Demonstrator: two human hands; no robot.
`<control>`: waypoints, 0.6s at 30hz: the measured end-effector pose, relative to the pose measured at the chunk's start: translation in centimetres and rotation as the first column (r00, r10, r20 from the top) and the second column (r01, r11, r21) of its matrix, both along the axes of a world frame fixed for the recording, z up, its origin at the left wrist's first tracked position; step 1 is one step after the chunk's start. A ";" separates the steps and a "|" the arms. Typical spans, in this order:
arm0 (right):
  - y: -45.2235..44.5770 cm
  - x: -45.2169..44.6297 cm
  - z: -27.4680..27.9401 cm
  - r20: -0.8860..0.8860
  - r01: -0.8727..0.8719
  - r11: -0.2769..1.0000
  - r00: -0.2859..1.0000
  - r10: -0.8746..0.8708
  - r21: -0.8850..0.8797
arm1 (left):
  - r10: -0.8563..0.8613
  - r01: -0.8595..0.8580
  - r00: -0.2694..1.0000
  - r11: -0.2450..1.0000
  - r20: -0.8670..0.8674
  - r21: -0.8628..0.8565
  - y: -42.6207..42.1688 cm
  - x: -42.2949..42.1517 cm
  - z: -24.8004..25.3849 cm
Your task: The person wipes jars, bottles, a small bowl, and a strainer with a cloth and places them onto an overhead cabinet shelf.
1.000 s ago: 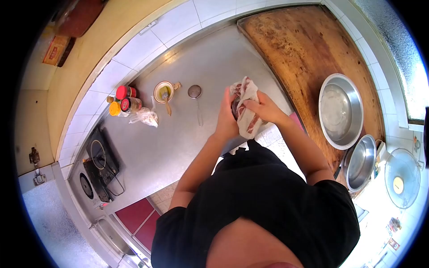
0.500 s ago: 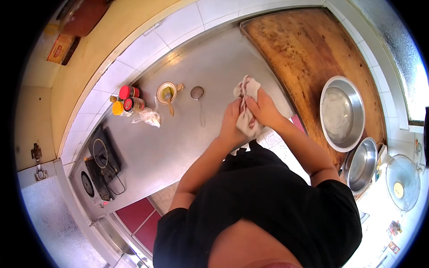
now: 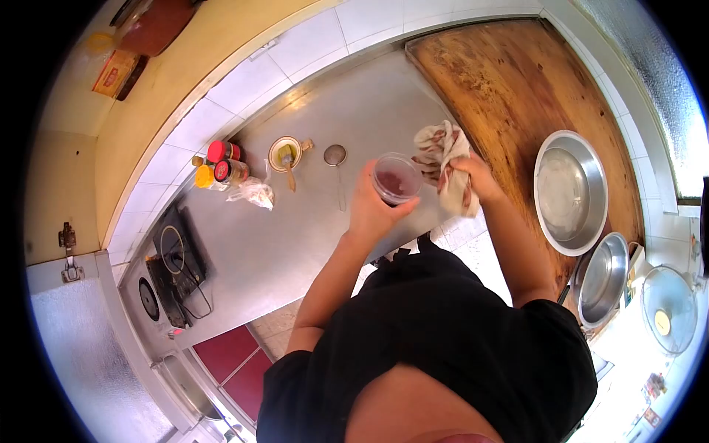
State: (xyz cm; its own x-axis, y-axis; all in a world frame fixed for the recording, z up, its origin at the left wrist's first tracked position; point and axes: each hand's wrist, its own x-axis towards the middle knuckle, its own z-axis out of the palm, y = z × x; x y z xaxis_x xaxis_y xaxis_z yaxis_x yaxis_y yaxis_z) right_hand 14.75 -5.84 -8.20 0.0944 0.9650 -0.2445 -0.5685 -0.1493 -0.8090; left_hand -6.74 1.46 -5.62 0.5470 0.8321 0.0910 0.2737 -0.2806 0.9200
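Observation:
My left hand [image 3: 369, 207] is wrapped around a clear plastic cup [image 3: 397, 178], held up over the steel counter. Its round mouth faces me, and a reddish-brown tone shows inside; I cannot tell what that is. In my right hand [image 3: 475, 176] hangs a bunched cream cloth [image 3: 447, 166] with reddish-brown patches. The cloth is just right of the cup, near the edge of the wooden board. Left of the cup, a small round strainer [image 3: 335, 155] lies on the counter, its thin handle pointing toward me. Past it stands a mug [image 3: 285, 154] with a brush [image 3: 289, 167] in it.
A large metal basin [image 3: 570, 192] sits on the wooden board [image 3: 487, 66], with a smaller metal bowl [image 3: 602, 279] nearer me. Jars [image 3: 224, 152] and a plastic bag [image 3: 253, 193] stand along the tiled wall. An electric hot plate [image 3: 179, 247] is at the counter's left end.
Both hands were together on the bunched cloth. Now they are apart: the cloth has moved right with my right hand, and the cup shows in my left hand.

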 end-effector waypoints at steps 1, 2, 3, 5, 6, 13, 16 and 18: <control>-0.3 -1.4 0.1 0.074 0.002 0.999 0.997 -0.004 0.033 | 0.005 -0.001 0.996 0.999 -0.094 0.050 0.0 0.2 0.5; -0.7 -2.7 0.1 0.147 0.004 0.998 0.989 -0.013 0.064 | 0.010 0.009 0.982 0.995 -0.189 0.098 -0.1 0.4 0.7; -0.1 -5.6 0.2 0.329 0.044 0.993 0.941 -0.079 0.112 | 0.022 -0.001 0.987 0.992 -0.162 0.125 -0.2 0.3 0.0; 0.1 -7.0 0.8 0.460 0.047 0.984 0.880 -0.121 0.170 | 0.040 -0.021 0.994 0.983 -0.101 0.183 -0.1 0.3 -2.0; 0.1 -6.8 1.9 0.424 0.017 0.984 0.901 -0.091 0.176 | -0.021 0.029 0.998 0.990 -0.065 0.136 0.0 0.1 -1.2; -0.5 -4.6 2.9 0.472 -0.113 0.964 0.881 -0.015 0.242 | -0.271 0.292 0.955 0.934 -0.124 0.208 0.5 -1.5 3.1; 0.5 -3.7 2.0 0.434 -0.067 0.974 0.900 -0.036 0.218 | -0.326 0.327 0.945 0.944 -0.011 0.047 1.0 -1.7 3.1; 1.1 -2.1 0.7 0.342 0.026 0.993 0.937 -0.066 0.119 | -0.356 0.385 0.918 0.904 0.175 -0.186 1.3 -1.6 2.4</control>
State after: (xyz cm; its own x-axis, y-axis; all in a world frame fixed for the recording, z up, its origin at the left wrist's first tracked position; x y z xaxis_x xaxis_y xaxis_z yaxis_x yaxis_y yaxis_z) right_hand 12.63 -4.76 -7.51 0.1989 0.9767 -0.0805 -0.2558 -0.0275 -0.9663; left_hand -8.38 2.73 -3.26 0.8146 0.5792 0.0293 0.0583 -0.1320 0.9895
